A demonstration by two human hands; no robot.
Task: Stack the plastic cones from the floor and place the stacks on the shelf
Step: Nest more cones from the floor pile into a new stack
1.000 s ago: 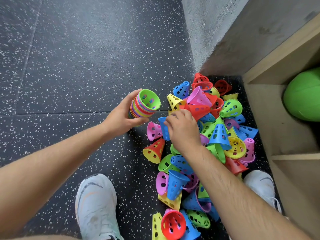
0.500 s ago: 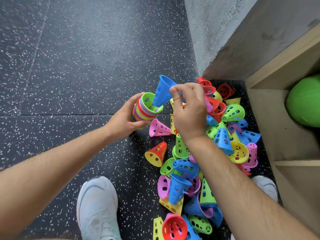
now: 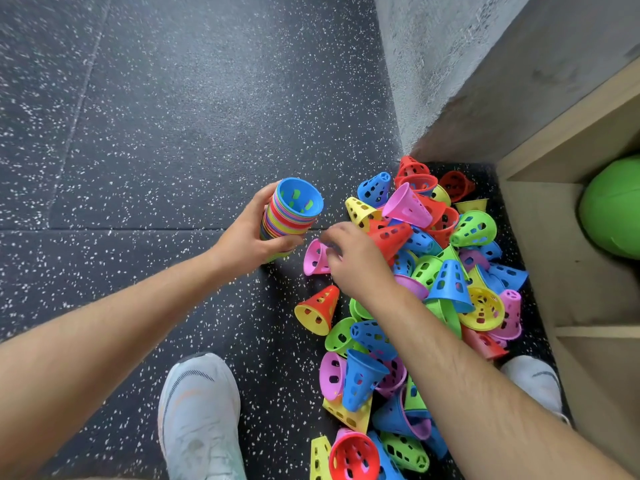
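Now reaching for a pink cone

Down on the speckled black floor (image 3: 173, 133), my left hand (image 3: 247, 237) wraps around a stack of nested cones (image 3: 289, 216), a blue one on top, open end up. My right hand (image 3: 356, 261) reaches to a pink cone (image 3: 315, 258) lying on its side, fingers curled at it; whether they grip it I cannot tell. Beside it lies the loose pile of cones (image 3: 433, 271), next to a wooden shelf (image 3: 571, 271).
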